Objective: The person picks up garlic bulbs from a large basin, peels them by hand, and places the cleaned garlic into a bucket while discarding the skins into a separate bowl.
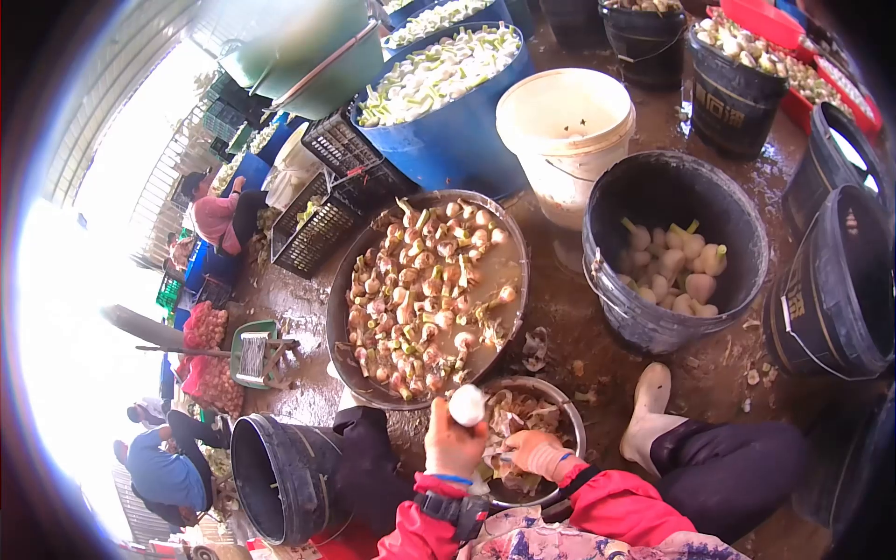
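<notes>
Left hand [454, 445] grips white bulb [468, 406] at far-left edge of metal bowl [576, 421] | right hand [539, 453] apart, over peelings [509, 412], hold unclear | bulb forward-left of it, long axis unclear

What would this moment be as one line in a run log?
left hand: holds white bulb | right hand: over peel bowl, grip unclear | ahead: wide pan, brownish bulbs | black bucket: pale bulbs

And there at two o'clock, a black bucket [737, 103] flashes pale characters [721, 108]; at three, a dark pail's [833, 294] lettering [796, 303] blurs: neither legible!
</notes>
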Tool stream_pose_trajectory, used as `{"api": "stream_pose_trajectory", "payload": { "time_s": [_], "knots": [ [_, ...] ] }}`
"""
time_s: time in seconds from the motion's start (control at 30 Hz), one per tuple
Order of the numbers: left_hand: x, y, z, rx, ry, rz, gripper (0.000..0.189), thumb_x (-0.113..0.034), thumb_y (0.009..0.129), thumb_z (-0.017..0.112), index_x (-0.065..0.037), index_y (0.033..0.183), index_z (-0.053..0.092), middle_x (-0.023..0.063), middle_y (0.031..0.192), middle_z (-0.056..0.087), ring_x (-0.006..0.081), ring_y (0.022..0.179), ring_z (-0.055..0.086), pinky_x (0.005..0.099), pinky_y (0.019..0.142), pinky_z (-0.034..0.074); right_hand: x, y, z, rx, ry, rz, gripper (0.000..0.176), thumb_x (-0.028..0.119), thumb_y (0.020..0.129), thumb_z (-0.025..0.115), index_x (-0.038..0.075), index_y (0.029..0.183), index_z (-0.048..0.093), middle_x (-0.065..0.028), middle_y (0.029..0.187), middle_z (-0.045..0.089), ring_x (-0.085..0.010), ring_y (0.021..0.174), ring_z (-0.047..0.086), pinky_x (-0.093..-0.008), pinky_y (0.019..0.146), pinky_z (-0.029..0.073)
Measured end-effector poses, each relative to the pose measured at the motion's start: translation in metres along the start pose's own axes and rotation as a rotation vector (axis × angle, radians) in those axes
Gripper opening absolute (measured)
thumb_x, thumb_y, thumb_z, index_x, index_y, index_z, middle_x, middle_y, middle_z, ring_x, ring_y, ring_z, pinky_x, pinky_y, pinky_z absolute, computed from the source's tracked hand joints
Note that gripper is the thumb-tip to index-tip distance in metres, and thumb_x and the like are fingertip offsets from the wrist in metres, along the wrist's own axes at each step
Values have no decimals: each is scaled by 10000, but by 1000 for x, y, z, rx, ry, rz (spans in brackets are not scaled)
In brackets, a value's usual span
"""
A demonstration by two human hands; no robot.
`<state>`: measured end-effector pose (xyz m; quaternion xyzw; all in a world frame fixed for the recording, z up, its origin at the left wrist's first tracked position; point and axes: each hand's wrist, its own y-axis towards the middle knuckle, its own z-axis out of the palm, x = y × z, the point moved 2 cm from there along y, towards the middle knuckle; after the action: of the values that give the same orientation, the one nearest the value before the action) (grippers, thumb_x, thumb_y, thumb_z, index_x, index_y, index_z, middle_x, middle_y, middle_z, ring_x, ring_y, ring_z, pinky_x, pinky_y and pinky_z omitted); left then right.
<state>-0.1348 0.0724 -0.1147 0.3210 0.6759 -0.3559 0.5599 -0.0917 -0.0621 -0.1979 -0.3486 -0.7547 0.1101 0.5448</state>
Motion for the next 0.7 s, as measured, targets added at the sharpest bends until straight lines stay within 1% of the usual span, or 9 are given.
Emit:
{"api": "stream_pose_trajectory", "payload": {
  "time_s": [0.07,0.1,0.2,0.3,0.4,0.5,0.53,0.57,0.7],
  "knots": [
    [-39,24,34,-21,-925,-443,318,-331,922,559,-75,1106,519,42,1014,623,203,937,586,379,730,490,10,-10,-16,-50,372,75,245,224,837,581,139,1048,673,-127,917,674,-239,864,638,-329,778,478],
    [-60,27,45,27,-981,-434,276,-278,939,541,-57,1102,514,74,1031,611,218,942,599,373,767,506,12,-11,-22,-206,608,-29,204,190,848,608,87,1010,677,-103,894,676,-191,831,632,-307,765,474],
    [-68,30,51,69,-485,-75,250,-262,965,492,-32,1048,543,91,1020,604,207,924,603,332,772,515,27,-23,-64,-344,1337,-62,190,156,869,635,69,1036,660,2,845,652,-91,711,577,-238,638,460],
    [-58,21,24,154,-464,-276,276,-199,953,505,19,1121,531,107,1064,598,185,934,593,299,837,487,47,-41,-91,-391,1719,-193,229,59,873,602,64,1099,644,-18,946,650,-86,782,587,-215,704,470],
    [-40,8,6,154,242,-71,269,-76,878,595,11,1129,549,105,1089,595,168,963,568,299,880,447,52,-41,-90,-517,1332,-233,238,77,889,588,79,1123,634,-8,964,655,-61,788,582,-196,647,462],
    [-41,-6,-2,189,347,86,266,-38,852,621,1,1110,568,117,1073,605,179,953,586,303,872,460,43,-25,-68,-591,1057,-315,279,46,886,576,62,1163,608,-30,976,651,-79,795,595,-226,703,504],
    [-44,-12,-1,150,78,-91,260,-35,855,619,2,1109,575,130,1070,612,200,957,600,317,868,474,40,-20,-61,-647,939,-362,295,33,884,570,54,1176,598,-39,974,650,-85,786,597,-236,712,513],
    [-43,-18,-1,108,-192,-267,254,-33,859,617,3,1108,583,143,1068,619,222,960,614,331,863,488,47,-25,-67,-505,1265,-235,264,23,888,548,28,1146,601,-53,919,642,-98,734,598,-245,683,518],
    [-34,-29,-12,67,-583,-278,313,-29,858,613,8,1165,561,173,1111,615,286,987,625,404,863,522,26,-25,-74,-511,1620,-106,213,13,896,505,8,1080,612,-55,868,620,-116,670,588,-255,652,524]
  ]
}}
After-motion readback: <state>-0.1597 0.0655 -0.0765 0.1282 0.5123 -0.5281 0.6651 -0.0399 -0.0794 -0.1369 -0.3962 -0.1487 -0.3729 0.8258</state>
